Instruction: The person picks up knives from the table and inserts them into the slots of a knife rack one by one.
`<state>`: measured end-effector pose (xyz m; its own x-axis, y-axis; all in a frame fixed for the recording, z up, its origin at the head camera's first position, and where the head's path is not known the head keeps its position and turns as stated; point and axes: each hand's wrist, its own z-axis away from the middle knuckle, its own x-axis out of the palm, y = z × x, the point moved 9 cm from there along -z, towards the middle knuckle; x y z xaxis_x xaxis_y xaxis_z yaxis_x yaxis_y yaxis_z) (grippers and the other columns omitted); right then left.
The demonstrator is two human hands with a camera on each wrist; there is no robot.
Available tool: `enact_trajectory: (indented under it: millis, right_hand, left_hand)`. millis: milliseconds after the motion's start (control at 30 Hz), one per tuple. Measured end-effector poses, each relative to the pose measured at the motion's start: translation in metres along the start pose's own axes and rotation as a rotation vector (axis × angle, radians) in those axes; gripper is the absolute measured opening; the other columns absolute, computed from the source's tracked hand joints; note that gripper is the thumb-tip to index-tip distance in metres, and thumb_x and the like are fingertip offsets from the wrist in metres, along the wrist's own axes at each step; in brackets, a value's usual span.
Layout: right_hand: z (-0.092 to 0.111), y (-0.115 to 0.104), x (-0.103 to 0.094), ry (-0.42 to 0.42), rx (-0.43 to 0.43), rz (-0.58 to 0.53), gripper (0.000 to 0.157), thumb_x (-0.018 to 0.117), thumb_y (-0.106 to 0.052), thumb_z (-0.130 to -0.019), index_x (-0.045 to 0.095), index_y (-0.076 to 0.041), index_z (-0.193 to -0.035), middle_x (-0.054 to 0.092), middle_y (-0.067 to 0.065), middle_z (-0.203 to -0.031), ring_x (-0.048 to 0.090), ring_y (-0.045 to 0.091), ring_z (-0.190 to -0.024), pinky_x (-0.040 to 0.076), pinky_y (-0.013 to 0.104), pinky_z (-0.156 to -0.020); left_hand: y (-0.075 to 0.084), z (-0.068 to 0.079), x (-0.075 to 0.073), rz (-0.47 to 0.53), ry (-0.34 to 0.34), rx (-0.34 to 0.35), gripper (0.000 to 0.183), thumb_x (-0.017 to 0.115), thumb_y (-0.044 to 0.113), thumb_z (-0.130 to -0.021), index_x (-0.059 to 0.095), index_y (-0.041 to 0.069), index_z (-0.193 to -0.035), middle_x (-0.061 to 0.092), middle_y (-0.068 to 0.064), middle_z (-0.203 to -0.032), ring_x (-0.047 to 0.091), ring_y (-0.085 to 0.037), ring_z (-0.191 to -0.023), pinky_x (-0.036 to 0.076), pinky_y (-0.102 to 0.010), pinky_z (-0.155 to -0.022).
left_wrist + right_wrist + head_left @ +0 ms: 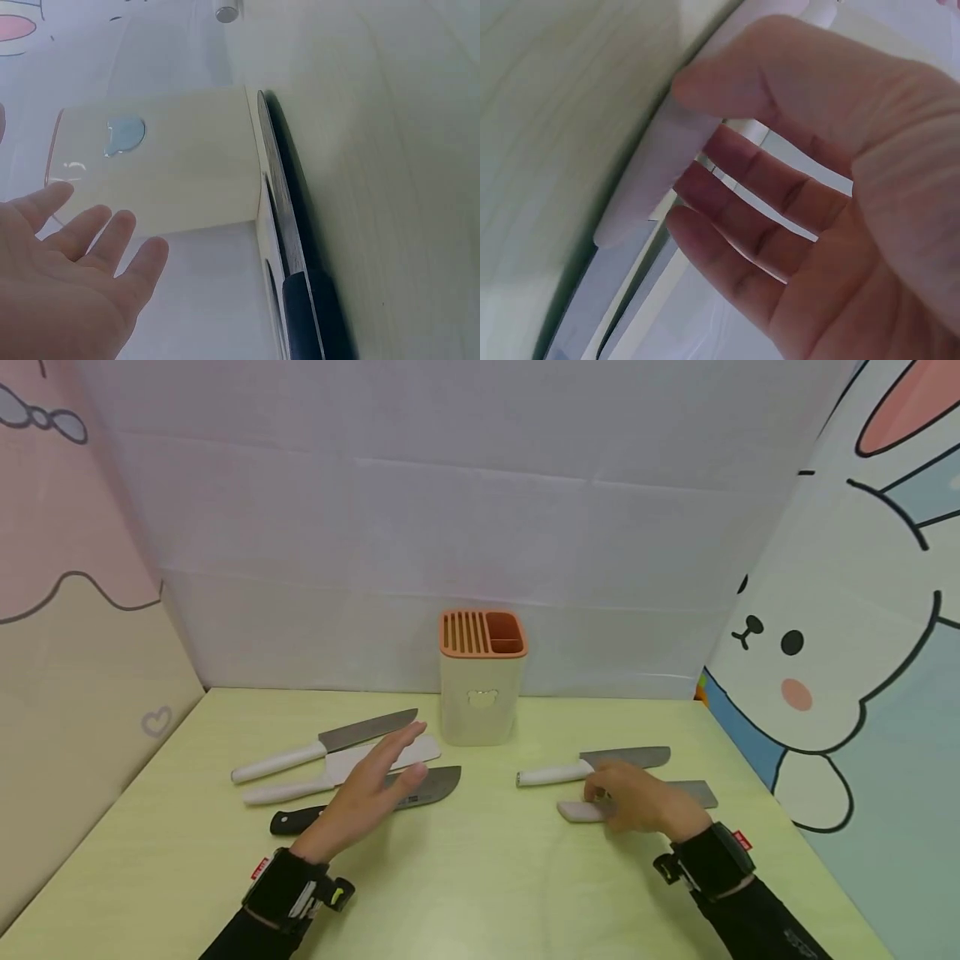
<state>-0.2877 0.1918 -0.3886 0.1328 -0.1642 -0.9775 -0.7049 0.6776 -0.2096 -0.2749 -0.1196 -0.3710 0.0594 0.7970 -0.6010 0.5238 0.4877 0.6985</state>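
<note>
Three knives [345, 764] lie front-left of the holder [480, 677], two knives [622, 757] front-right

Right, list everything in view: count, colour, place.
Knife holder: 1, cream with orange top, back centre
White-handled knives: 2, grey-bladed, rear left and rear right
White-bladed knife: 1, white, middle left
Black-handled knife: 1, grey-bladed, front left
Pale-handled knife: 1, grey-bladed, front right
Table: 1, pale yellow, beneath them
Sheet: 1, whitish, behind the table
Cartoon panels: 2, multicoloured, both sides
Small patch: 1, orange-green, back right corner, unclear
Wrist devices: 2, black, wrists
Sleeves: 2, black, forearms
Left hand: 1, bare, near the black-handled knife
Right hand: 1, bare, gripping the pale-handled knife
</note>
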Motion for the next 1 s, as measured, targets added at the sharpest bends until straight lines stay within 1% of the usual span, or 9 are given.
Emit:
enact_trajectory:
  millis: [67, 133, 200, 333, 467, 567, 667, 833, 1000]
  right_hand:
    - [0.000, 0.001, 0.002, 0.007, -0.005, 0.006, 0.039, 0.077, 0.007, -0.061, 0.063, -0.015, -0.091, 0.052, -0.001, -0.084, 0.044, 0.011, -0.073, 0.045, 0.032, -0.066]
    - [0.001, 0.002, 0.004, 0.016, -0.004, 0.006, 0.042, 0.075, 0.010, -0.059, 0.061, -0.014, -0.090, 0.052, -0.002, -0.083, 0.044, 0.011, -0.072, 0.045, 0.032, -0.065]
    - [0.001, 0.001, 0.005, 0.026, -0.006, 0.000, 0.044, 0.072, 0.013, -0.058, 0.059, -0.014, -0.089, 0.052, -0.003, -0.082, 0.044, 0.011, -0.072, 0.044, 0.033, -0.064]
    - [0.003, 0.000, 0.005, 0.049, -0.004, 0.005, 0.044, 0.070, 0.014, -0.059, 0.056, -0.015, -0.088, 0.051, -0.003, -0.082, 0.043, 0.012, -0.071, 0.044, 0.033, -0.063]
    - [0.004, -0.001, 0.005, 0.073, -0.003, 0.013, 0.044, 0.070, 0.014, -0.059, 0.056, -0.016, -0.088, 0.049, -0.004, -0.081, 0.042, 0.012, -0.071, 0.042, 0.031, -0.062]
    - [0.004, 0.000, 0.006, 0.087, 0.000, 0.008, 0.045, 0.068, 0.014, -0.057, 0.057, -0.018, -0.087, 0.047, -0.004, -0.079, 0.040, 0.011, -0.069, 0.038, 0.029, -0.060]
    - [0.004, 0.000, 0.008, 0.082, 0.010, -0.006, 0.046, 0.066, 0.013, -0.056, 0.057, -0.019, -0.088, 0.047, -0.002, -0.078, 0.038, 0.011, -0.068, 0.034, 0.027, -0.059]
    - [0.001, -0.004, 0.008, 0.086, 0.010, -0.008, 0.046, 0.068, 0.009, -0.059, 0.058, -0.019, -0.094, 0.048, -0.004, -0.083, 0.041, 0.011, -0.070, 0.037, 0.026, -0.061]
    - [-0.003, -0.017, 0.000, 0.132, -0.037, 0.007, 0.043, 0.074, 0.004, -0.066, 0.058, -0.019, -0.098, 0.047, -0.005, -0.084, 0.041, 0.010, -0.070, 0.038, 0.025, -0.061]
  left_hand:
    - [-0.001, 0.000, 0.001, 0.001, 0.000, -0.004, 0.056, 0.051, 0.040, -0.099, 0.029, 0.029, -0.149, 0.024, 0.010, -0.153, 0.025, -0.015, -0.136, 0.030, -0.058, -0.103]
    - [-0.001, 0.000, 0.001, 0.012, -0.001, -0.007, 0.055, 0.051, 0.040, -0.100, 0.029, 0.030, -0.149, 0.024, 0.010, -0.153, 0.028, -0.017, -0.135, 0.032, -0.056, -0.103]
    - [-0.002, 0.000, 0.001, 0.031, 0.000, -0.011, 0.054, 0.051, 0.039, -0.100, 0.029, 0.032, -0.148, 0.025, 0.009, -0.152, 0.032, -0.020, -0.133, 0.034, -0.056, -0.101]
    - [-0.003, -0.001, 0.001, 0.063, 0.002, -0.018, 0.053, 0.051, 0.038, -0.100, 0.028, 0.035, -0.147, 0.026, 0.007, -0.152, 0.038, -0.023, -0.129, 0.038, -0.056, -0.099]
    - [-0.004, -0.001, 0.002, 0.066, -0.001, -0.013, 0.054, 0.051, 0.037, -0.100, 0.029, 0.030, -0.149, 0.025, 0.007, -0.153, 0.037, -0.024, -0.130, 0.037, -0.054, -0.100]
    - [-0.004, -0.001, 0.003, 0.058, -0.002, -0.013, 0.054, 0.052, 0.037, -0.100, 0.029, 0.029, -0.149, 0.024, 0.008, -0.153, 0.035, -0.021, -0.131, 0.036, -0.051, -0.102]
    - [-0.005, 0.000, 0.004, 0.052, -0.002, -0.017, 0.054, 0.052, 0.038, -0.100, 0.029, 0.031, -0.149, 0.022, 0.010, -0.153, 0.034, -0.019, -0.132, 0.036, -0.051, -0.102]
    - [-0.005, 0.000, 0.005, 0.041, -0.003, -0.026, 0.055, 0.052, 0.040, -0.099, 0.030, 0.029, -0.149, 0.022, 0.011, -0.153, 0.033, -0.019, -0.132, 0.035, -0.054, -0.102]
    - [-0.004, 0.000, 0.005, 0.023, -0.006, -0.023, 0.055, 0.051, 0.041, -0.100, 0.029, 0.030, -0.149, 0.022, 0.008, -0.154, 0.032, -0.020, -0.133, 0.034, -0.057, -0.102]
